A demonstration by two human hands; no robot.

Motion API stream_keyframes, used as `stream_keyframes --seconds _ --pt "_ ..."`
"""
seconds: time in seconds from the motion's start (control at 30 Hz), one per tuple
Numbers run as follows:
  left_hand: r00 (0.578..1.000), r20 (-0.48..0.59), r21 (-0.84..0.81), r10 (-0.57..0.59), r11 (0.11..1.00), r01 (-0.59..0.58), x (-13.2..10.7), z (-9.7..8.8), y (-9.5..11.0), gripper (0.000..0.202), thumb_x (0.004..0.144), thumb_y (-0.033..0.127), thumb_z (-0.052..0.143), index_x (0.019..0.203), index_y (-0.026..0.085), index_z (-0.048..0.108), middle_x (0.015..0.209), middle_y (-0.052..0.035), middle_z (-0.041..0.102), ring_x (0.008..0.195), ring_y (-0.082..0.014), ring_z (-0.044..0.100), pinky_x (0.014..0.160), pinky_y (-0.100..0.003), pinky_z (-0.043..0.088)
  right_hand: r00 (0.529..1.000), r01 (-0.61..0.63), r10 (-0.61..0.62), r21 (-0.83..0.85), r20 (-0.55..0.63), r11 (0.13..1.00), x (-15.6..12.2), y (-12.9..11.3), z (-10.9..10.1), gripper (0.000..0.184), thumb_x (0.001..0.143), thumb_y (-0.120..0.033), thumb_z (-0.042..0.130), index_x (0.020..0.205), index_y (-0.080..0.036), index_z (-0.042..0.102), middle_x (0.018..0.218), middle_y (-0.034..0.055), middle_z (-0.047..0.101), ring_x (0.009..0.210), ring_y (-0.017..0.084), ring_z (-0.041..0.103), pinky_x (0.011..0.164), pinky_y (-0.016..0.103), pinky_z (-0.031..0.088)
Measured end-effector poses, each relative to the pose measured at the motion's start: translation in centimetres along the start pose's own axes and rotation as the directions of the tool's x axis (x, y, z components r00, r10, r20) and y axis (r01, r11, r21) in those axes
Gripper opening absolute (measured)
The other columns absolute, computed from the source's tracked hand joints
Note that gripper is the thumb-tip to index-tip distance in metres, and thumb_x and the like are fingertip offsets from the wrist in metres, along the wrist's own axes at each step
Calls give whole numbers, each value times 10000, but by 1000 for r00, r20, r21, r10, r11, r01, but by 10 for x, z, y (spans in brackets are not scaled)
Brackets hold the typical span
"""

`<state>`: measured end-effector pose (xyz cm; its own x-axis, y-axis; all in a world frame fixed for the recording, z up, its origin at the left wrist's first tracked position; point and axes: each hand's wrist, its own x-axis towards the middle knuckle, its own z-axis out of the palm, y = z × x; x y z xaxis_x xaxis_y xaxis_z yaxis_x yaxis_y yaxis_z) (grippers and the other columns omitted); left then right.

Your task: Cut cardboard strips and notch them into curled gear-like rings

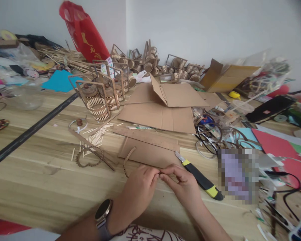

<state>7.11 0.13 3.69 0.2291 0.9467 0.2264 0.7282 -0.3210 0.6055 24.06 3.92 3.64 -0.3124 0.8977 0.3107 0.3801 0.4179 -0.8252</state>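
My left hand [142, 184], with a watch on its wrist, is closed around a narrow corrugated cardboard strip [126, 162]. The strip's free end curls up beyond the knuckles. Thumb and forefinger of my right hand [184, 184] pinch a small dark bit, seemingly the strip's other end, against the left fingertips; most of it is hidden. A utility knife [199, 179] with its blade out lies beside my right hand. Just beyond both hands is a flat cardboard piece [147, 152]. Left of it rest a notched, curled strip [89, 165] and scattered short sticks [96, 139].
Several small stick-sided baskets with tall handles [97, 108] stand at the back left. Larger cardboard sheets [158, 117] lie mid-table. Coiled strips [210, 134] and coloured paper [276, 144] crowd the right. A red bag [86, 33] leans on the wall.
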Motion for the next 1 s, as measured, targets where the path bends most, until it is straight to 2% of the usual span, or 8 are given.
stream_keyframes --seconds 0.2,0.3,0.47,0.6,0.83,1.0 --pt "999 22 -45 26 999 -25 0 -4 2 189 938 91 440 923 162 614 857 -59 689 812 -211 641 705 -320 481 998 -56 57 -4 18 998 -1 0 0 219 834 -386 693 693 -217 685 643 19 693 593 159 649 564 247 504" --pt "998 51 -83 49 996 -45 0 -6 2 204 941 89 416 945 172 603 878 -56 679 834 -204 625 725 -313 469 998 -56 56 -11 11 998 0 -1 0 267 826 -418 696 657 -216 655 623 13 670 571 153 629 548 243 491" --pt "993 97 -85 72 994 -64 -1 -9 0 219 919 57 399 883 178 577 861 -50 646 838 -202 598 732 -308 448 998 -49 49 -3 25 999 1 -1 2 324 828 -440 696 614 -214 606 593 -2 631 554 143 591 532 237 462" --pt "990 128 -47 64 997 -58 -2 -9 -1 230 893 30 402 840 182 568 829 -43 629 814 -201 583 707 -302 431 995 -78 77 4 67 997 0 1 2 335 814 -458 709 613 -216 594 596 -6 622 566 148 590 544 245 456" --pt "989 146 -23 33 999 -30 -1 -7 -2 228 903 47 406 853 183 582 823 -38 635 806 -197 585 704 -297 427 997 -58 58 -3 51 998 -2 3 4 370 818 -480 698 594 -217 566 582 -16 605 553 140 577 536 238 442" --pt "983 180 -54 36 998 -27 0 -14 3 239 884 33 414 835 184 593 811 -38 650 798 -193 602 714 -289 450 998 -43 45 -36 45 998 -3 -3 5 357 798 -440 726 584 -222 543 569 -28 592 528 133 556 514 232 438"
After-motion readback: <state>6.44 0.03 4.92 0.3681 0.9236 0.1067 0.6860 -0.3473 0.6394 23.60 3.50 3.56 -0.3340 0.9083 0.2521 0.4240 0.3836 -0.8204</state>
